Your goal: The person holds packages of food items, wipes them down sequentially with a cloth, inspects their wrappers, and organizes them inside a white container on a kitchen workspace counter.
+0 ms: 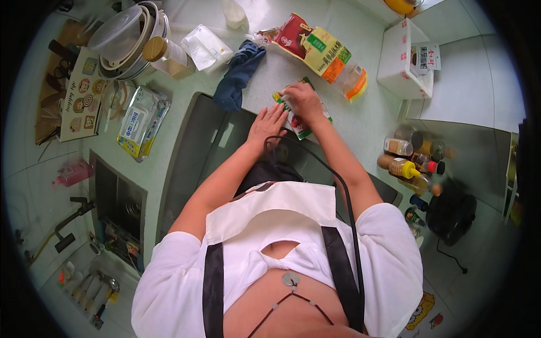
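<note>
A flat green-and-white packet (302, 132) with a red picture lies at the counter's near edge in front of me. My left hand (268, 126) rests at its left side, fingers stretched out flat with the tips on the packet. Over the packet's upper part, my right hand (306, 105) is closed, fingers bent together round something small and whitish that I cannot make out. The right hand covers much of the packet. A dark blue cloth (239, 76) lies crumpled to the left of both hands.
Beyond the hands lie a yellow-and-green food bag (328, 54) and a red packet (292, 35). A white tissue pack (207, 48), a lidded jar (167, 55), stacked bowls (121, 36) and a wipes pack (141, 125) stand left. Seasoning bottles (399, 146) and a white box (401, 62) are right.
</note>
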{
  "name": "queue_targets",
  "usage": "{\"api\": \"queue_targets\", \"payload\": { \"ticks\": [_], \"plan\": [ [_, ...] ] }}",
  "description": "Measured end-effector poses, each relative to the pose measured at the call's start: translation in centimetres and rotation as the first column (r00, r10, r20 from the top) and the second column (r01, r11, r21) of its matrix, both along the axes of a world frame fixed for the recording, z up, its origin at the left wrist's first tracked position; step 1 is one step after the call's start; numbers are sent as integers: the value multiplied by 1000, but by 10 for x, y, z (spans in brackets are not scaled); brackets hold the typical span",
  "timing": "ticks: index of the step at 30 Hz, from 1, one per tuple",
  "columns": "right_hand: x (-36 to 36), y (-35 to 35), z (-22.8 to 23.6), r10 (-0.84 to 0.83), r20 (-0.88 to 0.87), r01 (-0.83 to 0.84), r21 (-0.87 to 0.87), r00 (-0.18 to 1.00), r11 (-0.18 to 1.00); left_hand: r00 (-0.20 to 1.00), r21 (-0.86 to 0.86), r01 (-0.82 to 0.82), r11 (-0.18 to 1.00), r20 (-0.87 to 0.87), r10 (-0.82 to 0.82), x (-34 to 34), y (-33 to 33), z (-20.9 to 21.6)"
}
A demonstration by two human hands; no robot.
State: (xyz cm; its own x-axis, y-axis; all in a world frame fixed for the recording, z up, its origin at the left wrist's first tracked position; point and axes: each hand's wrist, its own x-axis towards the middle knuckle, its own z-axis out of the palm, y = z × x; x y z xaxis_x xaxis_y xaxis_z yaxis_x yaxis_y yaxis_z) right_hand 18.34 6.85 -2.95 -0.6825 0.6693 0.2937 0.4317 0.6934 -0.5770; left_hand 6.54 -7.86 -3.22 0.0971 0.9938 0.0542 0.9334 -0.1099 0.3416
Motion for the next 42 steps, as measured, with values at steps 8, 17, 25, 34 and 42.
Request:
{"api": "queue_targets", "payload": {
  "ticks": [8,17,25,34,42],
  "plan": [
    [-16,-15,-4,87,-38,-85,60,996,995,1000,-16,9,1000,0,-9,1,-2,-2],
    [16,11,0,-177,13,175,76,984,982,999,40,7,999,-35,-5,-1,1,2],
    [37,9,18,-259,52,258,32,964,966,974,209,214,954,29,-225,-21,48,4],
    [70,-21,13,-497,78,496,24,864,868,978,30,143,989,148,-146,-12,75,7],
    [27,-1,-1,-352,12,351,62,936,934,975,29,216,976,53,-218,-18,77,-3]
  ]
}}
